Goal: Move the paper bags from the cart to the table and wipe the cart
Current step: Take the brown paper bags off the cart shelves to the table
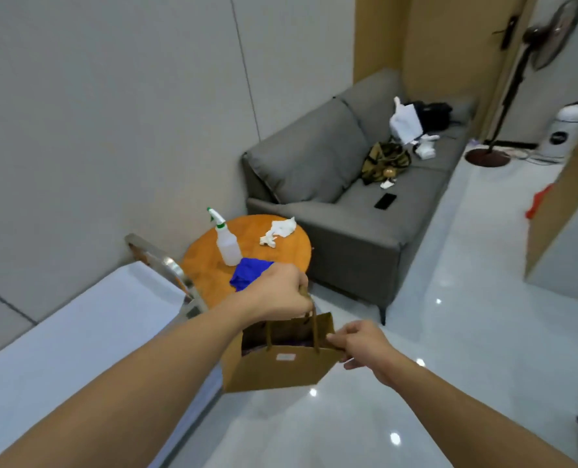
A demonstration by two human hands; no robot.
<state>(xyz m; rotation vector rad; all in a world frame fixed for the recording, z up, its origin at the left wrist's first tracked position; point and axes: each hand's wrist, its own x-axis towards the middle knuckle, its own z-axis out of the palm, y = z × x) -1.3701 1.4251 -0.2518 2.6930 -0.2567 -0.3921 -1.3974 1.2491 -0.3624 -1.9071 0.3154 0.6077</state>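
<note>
Bag: brown kraft paper bag w/ twisted paper handles [280, 363], in mid-air over the glossy floor, betw. cart and table, near table edge; dark/purple contents just visible inside.
L hand: left hand [274, 293] fisted round the handle loops from above, carrying the weight; bag hangs directly below it.
R hand: right hand [361, 342] pinching the bag's right rim/side, thumb on top, other fingers under; bag lies to its left, touching. Likely steadying so bag doesn't swing or tip.
Cart: pale flat-topped cart w/ metal push handle [78, 325], lower left, just beside table. No bags seen on the visible part of its top; rest out of view.
Table: round orange wooden table [291, 248], ahead of bag; near edge partly hidden by L hand.
Wipe kit: translucent spray bottle w/ green-white trigger [226, 244] upright, crumpled white cloth [279, 231], blue cloth [247, 276] all on table, prob. staged for the wipe.
Stage: judged transfer under way, set-down pending; wipe not begun.
Risk: free table space looks tight; bag may nudge bottle.
</note>
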